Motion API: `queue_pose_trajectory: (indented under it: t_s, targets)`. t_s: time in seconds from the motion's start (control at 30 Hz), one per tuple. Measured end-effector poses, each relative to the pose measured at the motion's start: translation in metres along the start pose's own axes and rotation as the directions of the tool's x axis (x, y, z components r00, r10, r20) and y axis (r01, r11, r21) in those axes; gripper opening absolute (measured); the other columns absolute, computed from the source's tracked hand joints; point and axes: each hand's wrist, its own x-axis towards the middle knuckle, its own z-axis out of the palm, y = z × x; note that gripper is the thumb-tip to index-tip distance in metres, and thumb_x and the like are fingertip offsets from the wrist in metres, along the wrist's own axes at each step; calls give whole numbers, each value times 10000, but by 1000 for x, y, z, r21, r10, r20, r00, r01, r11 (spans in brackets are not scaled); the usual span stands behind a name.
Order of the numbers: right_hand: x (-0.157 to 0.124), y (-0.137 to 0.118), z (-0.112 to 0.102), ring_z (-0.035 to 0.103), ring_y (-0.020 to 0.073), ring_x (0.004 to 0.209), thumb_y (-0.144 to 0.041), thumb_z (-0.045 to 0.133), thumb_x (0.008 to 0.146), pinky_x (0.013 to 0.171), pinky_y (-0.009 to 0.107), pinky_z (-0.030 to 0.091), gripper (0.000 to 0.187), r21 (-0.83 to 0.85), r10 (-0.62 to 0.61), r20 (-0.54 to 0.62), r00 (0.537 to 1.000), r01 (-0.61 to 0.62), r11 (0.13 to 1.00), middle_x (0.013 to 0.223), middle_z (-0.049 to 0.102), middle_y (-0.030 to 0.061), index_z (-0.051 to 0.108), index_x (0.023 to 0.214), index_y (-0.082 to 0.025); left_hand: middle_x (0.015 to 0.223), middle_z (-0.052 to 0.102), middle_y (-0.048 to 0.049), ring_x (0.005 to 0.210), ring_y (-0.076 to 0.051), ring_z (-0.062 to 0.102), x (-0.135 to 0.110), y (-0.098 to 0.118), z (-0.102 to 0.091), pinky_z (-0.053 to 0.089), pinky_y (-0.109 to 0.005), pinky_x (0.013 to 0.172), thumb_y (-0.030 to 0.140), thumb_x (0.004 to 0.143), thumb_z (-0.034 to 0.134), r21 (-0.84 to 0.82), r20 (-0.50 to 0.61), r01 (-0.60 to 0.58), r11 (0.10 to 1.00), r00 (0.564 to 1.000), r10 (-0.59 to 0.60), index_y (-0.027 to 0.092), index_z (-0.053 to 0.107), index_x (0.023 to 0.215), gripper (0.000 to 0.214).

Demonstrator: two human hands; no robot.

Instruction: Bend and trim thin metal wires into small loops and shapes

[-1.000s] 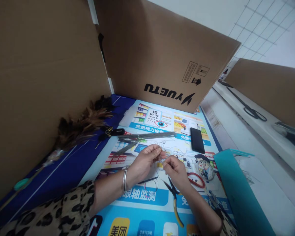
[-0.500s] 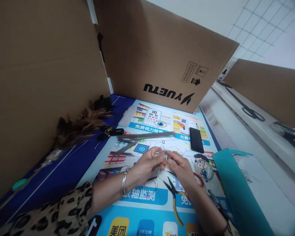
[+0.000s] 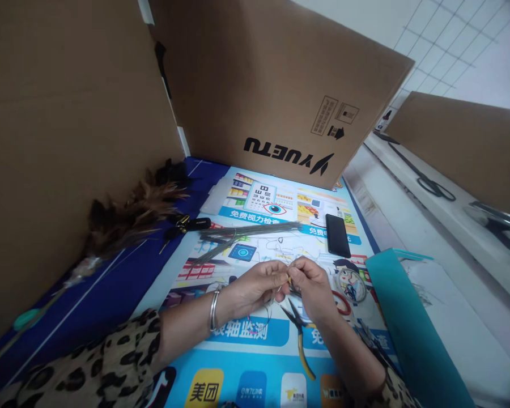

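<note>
My left hand (image 3: 255, 288), with a silver bangle at the wrist, is closed in a pinch over the printed mat. My right hand (image 3: 315, 286) is pinched too, its fingertips touching the left ones. Between them is a thin wire (image 3: 279, 290); most of it is hidden by the fingers. Just below the hands lie needle-nose pliers (image 3: 300, 334) with yellow handles, jaws parted. A red-handled tool (image 3: 342, 304) is partly covered by my right hand. Beyond the hands lies a bundle of straight thin wires (image 3: 259, 229).
A black phone (image 3: 337, 237) and a round clear dish (image 3: 351, 283) lie on the right. Beside them stands a teal box (image 3: 412, 317). Keys with a black fob (image 3: 198, 224) and a feather duster (image 3: 127, 207) are at left. Cardboard panels (image 3: 276, 85) wall off the back and left.
My right hand has turned and its fingers have curled in closer against my left fingertips. The whole view has shifted slightly; the pliers and other things stay in place.
</note>
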Motion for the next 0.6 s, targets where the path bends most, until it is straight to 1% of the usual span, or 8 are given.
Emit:
queue_pose_trajectory:
  t_s: [0.1,0.2,0.33,0.47,0.6]
  targets:
    - [3,-3,-4,406,84,539,-321,580,762,542,216,351,170,-18,3,-79,997,-5,1000,573,454,-47,518,685,-183,701,614,-53,586,-95,548,0,0,0,402,-220,595,310,729,642,67,19,35,997,999,-36,107,590,828,232]
    - [5,-6,-9,402,82,533,-315,567,776,536,214,345,158,-73,3,-95,995,-10,997,577,461,-46,527,701,-181,699,610,-55,580,-97,534,-1,-2,0,400,-233,609,332,747,615,127,7,30,991,999,-31,104,611,795,233]
    - [6,-10,-10,439,90,543,-324,541,794,539,218,360,157,-109,16,-42,999,-20,994,606,512,-33,531,736,-179,636,560,-15,525,-65,464,0,-4,-3,342,-193,543,317,759,599,141,-43,4,990,999,3,114,606,758,202]
    - [7,-13,-11,452,92,553,-313,535,793,546,218,371,151,-149,15,23,1000,-12,989,614,526,-29,539,733,-174,598,513,4,511,-61,416,2,-6,-4,308,-180,522,335,762,589,151,-114,6,989,993,12,123,611,792,215]
    - [8,-14,-13,469,99,588,-302,533,791,573,225,376,146,-224,-6,62,998,20,974,632,534,-23,568,736,-171,592,483,5,529,-73,405,3,-6,-3,305,-187,534,349,783,557,221,-97,-6,975,995,28,128,606,779,227]
